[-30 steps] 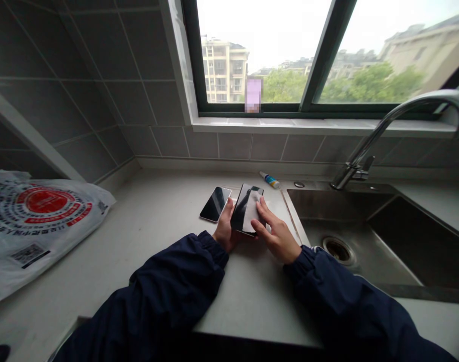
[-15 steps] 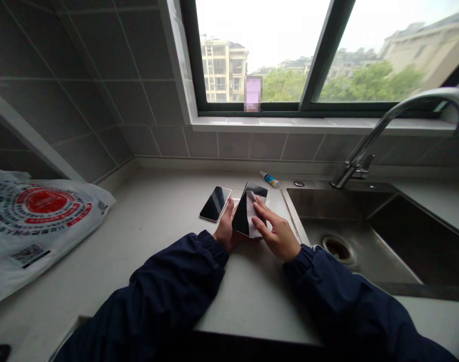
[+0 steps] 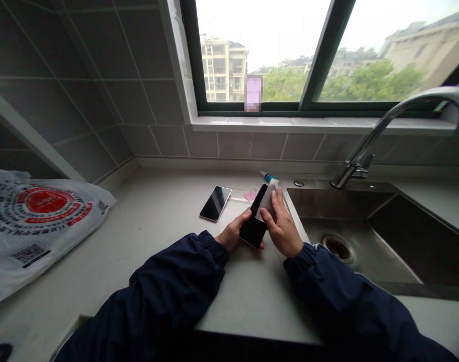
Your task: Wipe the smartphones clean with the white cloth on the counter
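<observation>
The left hand (image 3: 235, 234) has its fingers curled round the lower end of a dark phone (image 3: 254, 227), gripping it by the edges so it stands tilted up off the surface (image 3: 157, 226), top end toward twelve o'clock. The right hand (image 3: 284, 229) has its fingers closed on a white wipe (image 3: 269, 197), pressing it to the phone's upper part. A second phone (image 3: 215, 203) lies flat at ten o'clock from the hands, apart from them. A pink tab (image 3: 249, 195) lies just beyond the hands, a small tube (image 3: 269, 176) at twelve o'clock. The sink (image 3: 365, 261) is at three o'clock, a printed plastic bag (image 3: 36, 216) far off at nine
</observation>
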Available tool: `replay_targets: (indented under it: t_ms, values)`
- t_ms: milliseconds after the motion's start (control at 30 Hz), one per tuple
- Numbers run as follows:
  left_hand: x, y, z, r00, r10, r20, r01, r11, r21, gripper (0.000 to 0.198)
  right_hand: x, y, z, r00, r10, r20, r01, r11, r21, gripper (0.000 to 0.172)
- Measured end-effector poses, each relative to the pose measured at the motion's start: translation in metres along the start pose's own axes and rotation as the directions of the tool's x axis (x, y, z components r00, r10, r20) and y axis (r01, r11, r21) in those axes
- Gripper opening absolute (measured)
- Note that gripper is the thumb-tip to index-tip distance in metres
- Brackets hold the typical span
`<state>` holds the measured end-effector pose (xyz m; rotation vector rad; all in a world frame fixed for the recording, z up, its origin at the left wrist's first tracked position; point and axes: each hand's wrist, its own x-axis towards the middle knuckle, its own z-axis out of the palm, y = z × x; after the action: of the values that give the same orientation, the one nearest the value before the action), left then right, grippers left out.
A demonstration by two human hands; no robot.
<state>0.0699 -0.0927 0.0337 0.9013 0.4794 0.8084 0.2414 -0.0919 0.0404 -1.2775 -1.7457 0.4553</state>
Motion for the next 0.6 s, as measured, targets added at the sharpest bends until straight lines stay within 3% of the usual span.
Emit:
replay_targets:
  t_ms: [267, 467, 600]
  values:
    - [0.001, 0.001, 0.001, 0.999, 0.038, 0.011, -0.040, 0.984, 0.176, 0.089, -0.003, -0.003, -0.002, 0.990, 0.034, 0.136, -0.067, 0.968, 0.241, 0.085]
    - [-0.002, 0.001, 0.002, 0.982, 0.126, -0.140, -0.078, 0.949, 0.306, 0.086, -0.001, -0.014, -0.005, 0.985, -0.038, 0.167, -0.031, 0.917, 0.397, 0.062]
    - [-0.001, -0.001, 0.003, 0.959, 0.168, -0.227, -0.083, 0.936, 0.343, 0.092, 0.002, -0.014, -0.008, 0.990, 0.055, 0.127, -0.104, 0.903, 0.418, 0.054]
